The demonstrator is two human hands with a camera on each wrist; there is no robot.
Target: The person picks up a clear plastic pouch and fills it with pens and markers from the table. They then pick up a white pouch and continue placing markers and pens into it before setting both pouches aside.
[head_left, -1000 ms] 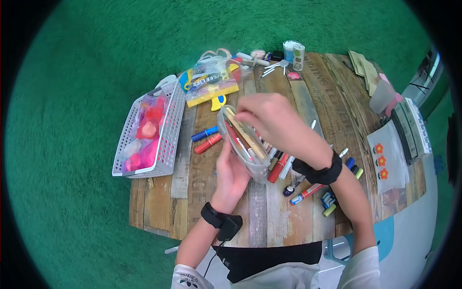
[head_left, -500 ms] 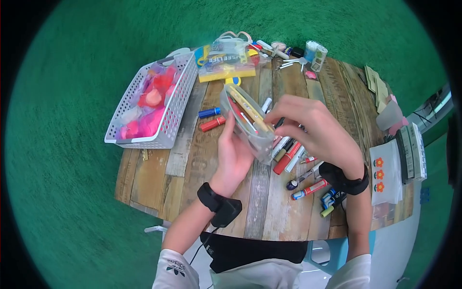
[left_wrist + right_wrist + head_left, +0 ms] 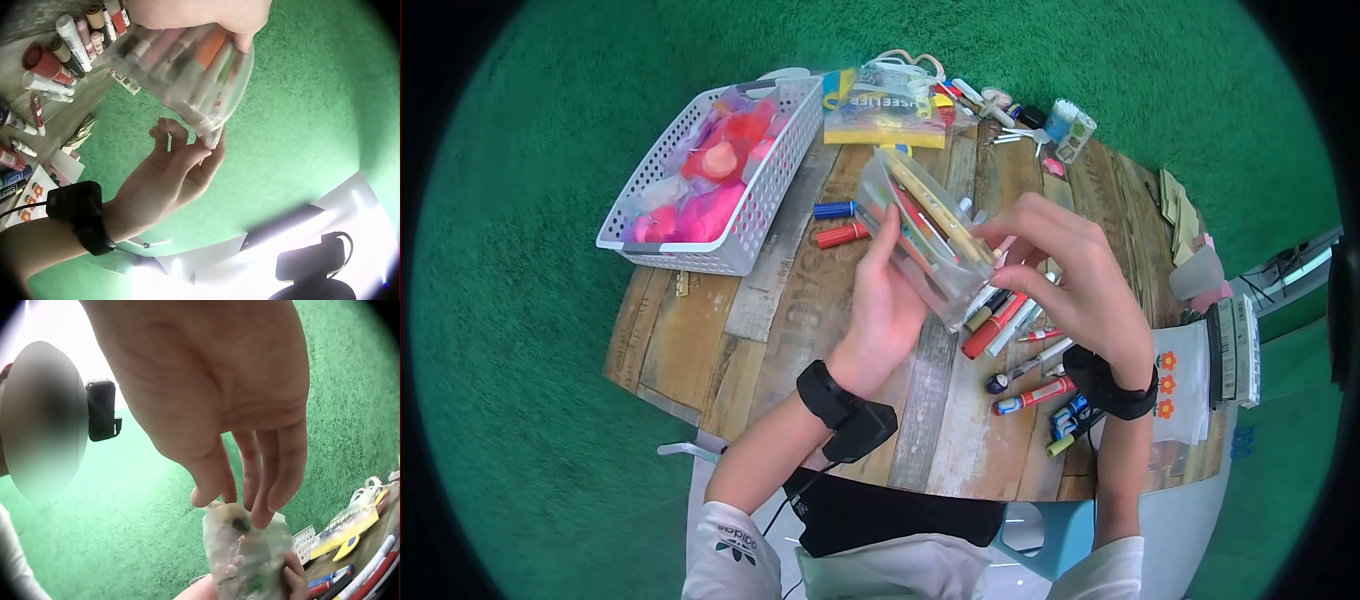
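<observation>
Green carpet borders the wooden table as the left hand grips a translucent pouch, right hand pinching its end.

The wood-plank table bears a white perforated basket at ten o'clock and a yellow-edged bag at twelve. A swab tub stands at one, a flowered sheet lies between three and four, and loose markers lie towards four.

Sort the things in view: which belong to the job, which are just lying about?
In the job:
translucent pouch, held by left hand and right hand
pens inside it
probably the loose markers

Lying about:
white basket
yellow-edged bag
swab tub
flowered sheet
</observation>
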